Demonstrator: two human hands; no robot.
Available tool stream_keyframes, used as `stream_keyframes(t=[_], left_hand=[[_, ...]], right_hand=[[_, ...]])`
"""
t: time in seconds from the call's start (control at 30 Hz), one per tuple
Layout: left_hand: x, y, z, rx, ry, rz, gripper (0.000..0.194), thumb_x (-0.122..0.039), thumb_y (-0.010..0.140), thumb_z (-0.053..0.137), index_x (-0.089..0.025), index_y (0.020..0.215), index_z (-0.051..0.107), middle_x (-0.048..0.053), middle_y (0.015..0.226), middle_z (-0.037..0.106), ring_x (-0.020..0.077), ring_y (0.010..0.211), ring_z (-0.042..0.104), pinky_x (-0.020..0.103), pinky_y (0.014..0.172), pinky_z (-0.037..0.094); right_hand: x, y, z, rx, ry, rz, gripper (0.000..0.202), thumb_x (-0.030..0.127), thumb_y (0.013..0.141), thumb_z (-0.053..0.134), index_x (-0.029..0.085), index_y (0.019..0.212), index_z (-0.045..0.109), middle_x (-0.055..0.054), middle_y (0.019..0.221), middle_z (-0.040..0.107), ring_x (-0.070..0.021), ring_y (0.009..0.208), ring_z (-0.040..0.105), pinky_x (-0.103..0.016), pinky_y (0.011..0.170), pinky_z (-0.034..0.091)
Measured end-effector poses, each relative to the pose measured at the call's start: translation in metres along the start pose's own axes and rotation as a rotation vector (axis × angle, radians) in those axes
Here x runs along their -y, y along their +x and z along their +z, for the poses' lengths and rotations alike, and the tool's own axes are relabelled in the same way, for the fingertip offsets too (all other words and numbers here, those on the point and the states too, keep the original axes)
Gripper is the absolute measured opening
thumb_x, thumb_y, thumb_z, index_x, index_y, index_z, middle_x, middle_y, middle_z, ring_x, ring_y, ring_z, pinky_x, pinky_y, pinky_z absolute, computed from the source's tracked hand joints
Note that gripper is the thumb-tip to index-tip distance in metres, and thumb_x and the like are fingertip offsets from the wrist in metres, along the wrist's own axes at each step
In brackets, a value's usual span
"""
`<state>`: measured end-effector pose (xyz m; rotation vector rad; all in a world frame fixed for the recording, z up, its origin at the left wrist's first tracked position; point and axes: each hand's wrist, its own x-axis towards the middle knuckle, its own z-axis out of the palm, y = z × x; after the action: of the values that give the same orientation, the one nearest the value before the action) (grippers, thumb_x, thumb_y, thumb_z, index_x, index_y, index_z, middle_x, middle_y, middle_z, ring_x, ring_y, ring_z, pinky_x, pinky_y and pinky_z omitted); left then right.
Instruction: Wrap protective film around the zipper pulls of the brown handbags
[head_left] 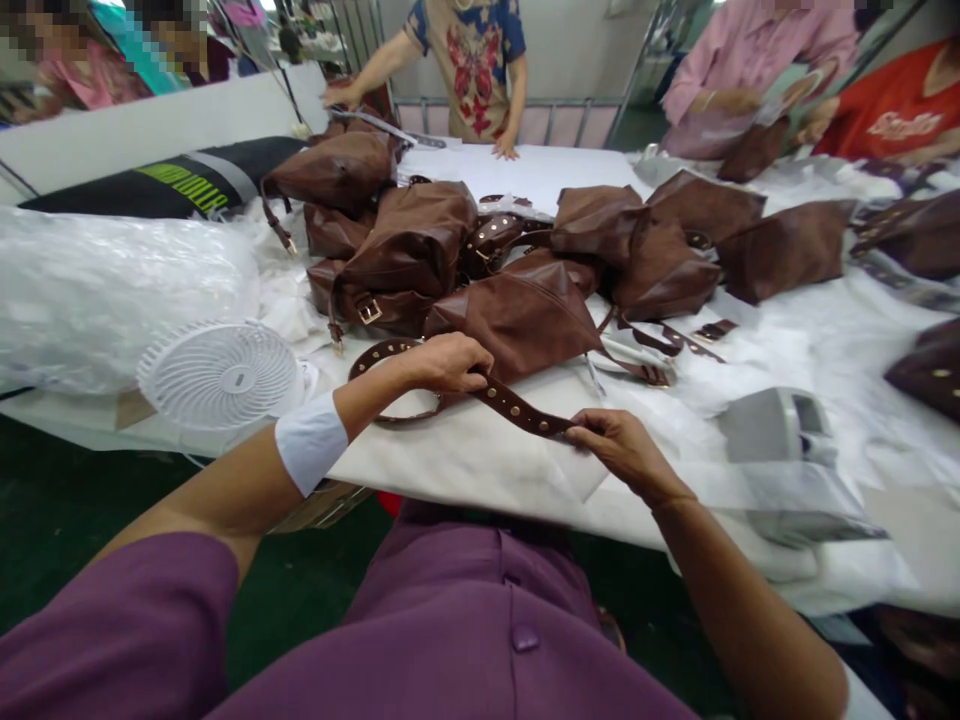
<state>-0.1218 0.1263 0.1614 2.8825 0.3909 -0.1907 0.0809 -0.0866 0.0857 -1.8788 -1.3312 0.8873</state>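
A brown strap with brass studs (517, 408) is stretched between my two hands over the front of the white table. My left hand (450, 362) is closed on it near the middle, and its other part loops away to the left on the table. My right hand (619, 445) pinches the strap's right end between thumb and fingers. Just behind the strap lies a brown bag (521, 315). More brown bags (416, 245) are heaped further back, some with buckled straps.
A white fan (229, 375) stands at the left beside clear plastic wrap (112, 290). On the right are a grey plastic device (776, 430) and loose white wrapping (825, 340). Across the table (525, 170) stands a person in a butterfly shirt (472, 65); others work at the back right.
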Motion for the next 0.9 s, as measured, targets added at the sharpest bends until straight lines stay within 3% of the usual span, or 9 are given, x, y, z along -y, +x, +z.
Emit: stream_keyframes(t=[0.13, 0.23, 0.33, 0.43, 0.5, 0.57, 0.73, 0.8, 0.9], left_hand=[[-0.017, 0.005, -0.018, -0.029, 0.145, -0.019, 0.019, -0.031, 0.075, 0.053, -0.022, 0.083, 0.067, 0.003, 0.076, 0.066, 0.0172, 0.072, 0.058, 0.026, 0.06, 0.034], [-0.033, 0.009, -0.019, -0.012, 0.151, 0.031, 0.017, -0.03, 0.074, 0.055, -0.023, 0.084, 0.067, 0.004, 0.08, 0.067, 0.0192, 0.074, 0.059, 0.027, 0.061, 0.036], [-0.052, 0.014, -0.002, 0.014, 0.121, 0.094, 0.018, -0.026, 0.075, 0.054, -0.021, 0.089, 0.064, 0.006, 0.085, 0.067, 0.0208, 0.076, 0.06, 0.028, 0.062, 0.037], [-0.063, 0.017, 0.023, 0.009, 0.034, 0.142, 0.03, -0.028, 0.08, 0.052, -0.022, 0.109, 0.055, 0.007, 0.088, 0.067, 0.022, 0.08, 0.061, 0.029, 0.064, 0.038], [-0.058, 0.016, 0.034, 0.019, -0.045, 0.15, 0.04, -0.035, 0.082, 0.052, -0.023, 0.119, 0.047, 0.006, 0.09, 0.067, 0.0216, 0.083, 0.061, 0.029, 0.068, 0.038], [-0.04, 0.011, 0.038, 0.054, -0.084, 0.108, 0.041, -0.044, 0.083, 0.05, -0.023, 0.118, 0.048, 0.005, 0.093, 0.067, 0.0209, 0.085, 0.061, 0.029, 0.071, 0.038], [0.018, -0.005, 0.027, 0.2, -0.102, 0.02, 0.029, -0.044, 0.081, 0.049, -0.019, 0.084, 0.063, 0.003, 0.081, 0.065, 0.0159, 0.07, 0.057, 0.025, 0.061, 0.034], [0.023, -0.006, 0.021, 0.158, -0.093, 0.022, 0.024, -0.04, 0.078, 0.053, -0.019, 0.079, 0.064, 0.002, 0.075, 0.064, 0.0145, 0.067, 0.055, 0.025, 0.058, 0.032], [0.007, -0.005, 0.017, 0.064, -0.039, 0.042, 0.018, -0.035, 0.076, 0.055, -0.019, 0.078, 0.065, 0.002, 0.074, 0.064, 0.0149, 0.067, 0.055, 0.026, 0.058, 0.032]], right_hand=[[0.007, 0.003, 0.019, 0.003, 0.035, 0.005, 0.027, 0.039, 0.077, 0.056, 0.015, 0.07, 0.067, 0.001, 0.056, 0.054, -0.0112, 0.054, 0.047, -0.023, 0.051, 0.033], [0.015, 0.007, 0.036, -0.009, 0.161, 0.089, 0.031, 0.043, 0.078, 0.055, 0.015, 0.073, 0.067, 0.001, 0.052, 0.052, -0.0103, 0.046, 0.044, -0.022, 0.044, 0.03], [0.018, 0.014, 0.055, -0.081, 0.223, 0.103, 0.032, 0.044, 0.078, 0.054, 0.015, 0.07, 0.066, 0.001, 0.052, 0.052, -0.0094, 0.043, 0.042, -0.022, 0.042, 0.03], [0.013, 0.017, 0.068, -0.083, 0.233, 0.068, 0.033, 0.045, 0.078, 0.056, 0.015, 0.072, 0.067, 0.001, 0.054, 0.054, -0.0094, 0.046, 0.043, -0.022, 0.044, 0.031], [0.006, 0.014, 0.069, -0.058, 0.249, 0.065, 0.034, 0.046, 0.078, 0.056, 0.014, 0.074, 0.068, 0.001, 0.054, 0.053, -0.0096, 0.048, 0.042, -0.022, 0.045, 0.029], [0.0, 0.006, 0.064, -0.029, 0.263, 0.077, 0.035, 0.046, 0.078, 0.057, 0.013, 0.074, 0.069, 0.001, 0.053, 0.051, -0.0099, 0.05, 0.041, -0.023, 0.046, 0.028], [-0.005, -0.02, 0.043, 0.09, 0.285, 0.182, 0.035, 0.046, 0.078, 0.056, 0.013, 0.074, 0.068, 0.001, 0.053, 0.049, -0.0096, 0.051, 0.039, -0.023, 0.047, 0.025], [-0.003, -0.026, 0.042, 0.096, 0.278, 0.21, 0.036, 0.046, 0.078, 0.055, 0.013, 0.07, 0.067, 0.002, 0.052, 0.048, -0.0089, 0.049, 0.038, -0.022, 0.046, 0.024], [0.003, -0.026, 0.051, 0.056, 0.294, 0.236, 0.035, 0.046, 0.079, 0.053, 0.014, 0.067, 0.064, 0.003, 0.05, 0.047, -0.0084, 0.046, 0.037, -0.022, 0.044, 0.024]])
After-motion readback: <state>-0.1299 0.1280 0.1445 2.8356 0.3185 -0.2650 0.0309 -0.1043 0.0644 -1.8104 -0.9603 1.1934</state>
